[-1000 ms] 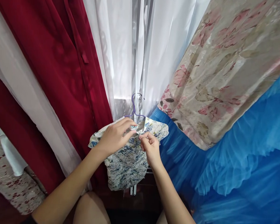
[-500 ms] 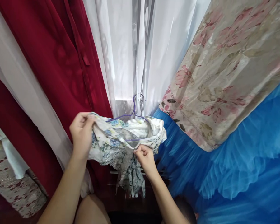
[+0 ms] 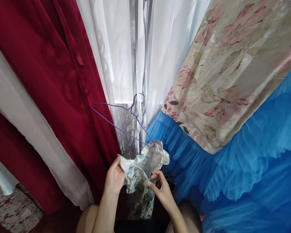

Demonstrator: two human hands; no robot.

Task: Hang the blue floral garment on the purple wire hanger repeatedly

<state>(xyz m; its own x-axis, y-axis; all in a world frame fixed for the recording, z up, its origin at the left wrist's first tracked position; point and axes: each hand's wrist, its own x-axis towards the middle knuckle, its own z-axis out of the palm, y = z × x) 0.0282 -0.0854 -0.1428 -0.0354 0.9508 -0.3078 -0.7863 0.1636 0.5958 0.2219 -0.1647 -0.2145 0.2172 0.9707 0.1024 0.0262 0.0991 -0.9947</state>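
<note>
A white garment with a blue, green and yellow floral print (image 3: 138, 176) hangs between my hands, its lower part bunched and dangling. My left hand (image 3: 115, 178) pinches its edge on the left side. At the right, my right hand (image 3: 161, 186) has its thumb and curled fingers on the garment's edge. The purple wire hanger (image 3: 116, 127) hangs tilted above, its left end bare. Only the lower right corner of the hanger reaches the garment, near its right shoulder.
Silvery straps (image 3: 138, 74) run down in front of white drapes (image 3: 116, 48), and the hanger's hook is by them. Dark red cloth (image 3: 70, 103) hangs at left. A pink-flowered beige cloth (image 3: 223, 81) hangs over blue tulle (image 3: 244, 174) at right.
The garment has come off the hanger's left side and moved down. My left hand has moved down and right with it, my right hand slightly down. The hanger now tilts, mostly bare.
</note>
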